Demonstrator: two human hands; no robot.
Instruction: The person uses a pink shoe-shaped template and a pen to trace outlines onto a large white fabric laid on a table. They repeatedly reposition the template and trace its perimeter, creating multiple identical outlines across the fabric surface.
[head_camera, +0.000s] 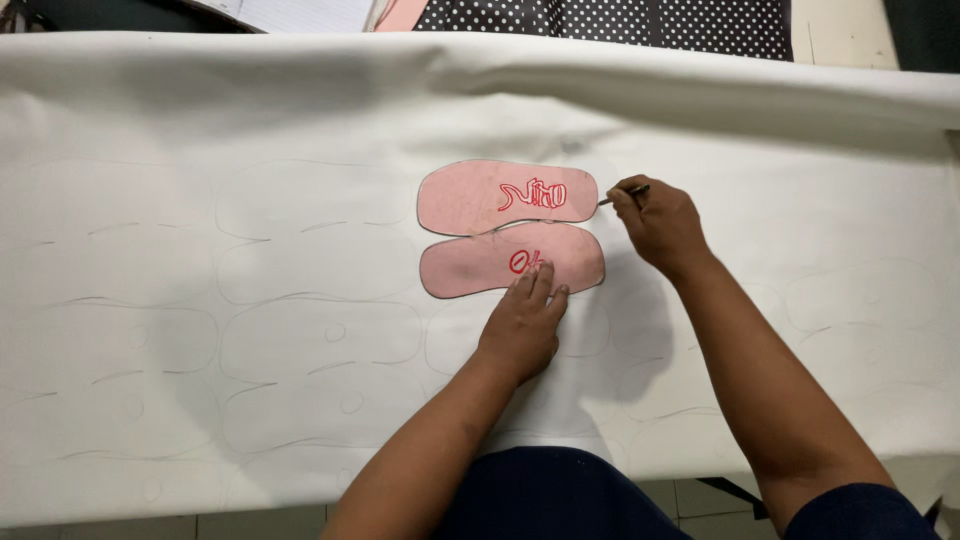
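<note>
Left hand (522, 325) is pressed flat, fingers together and stretched onto the lower pink sole template (480, 262), which lies touching the upper pink template (470, 195) in the middle of the white sheet (300, 120) spread over the counter. Right hand (655, 222) has its fingers pinched shut on a pen (622, 195), tip right at the upper template's right end, with faint traced outlines (320, 340) all around. These templates look thin, light, fairly stiff and likely to slide, so a flat palm down on the middle seems the safest hold.

Head view, steeply down, close
</note>
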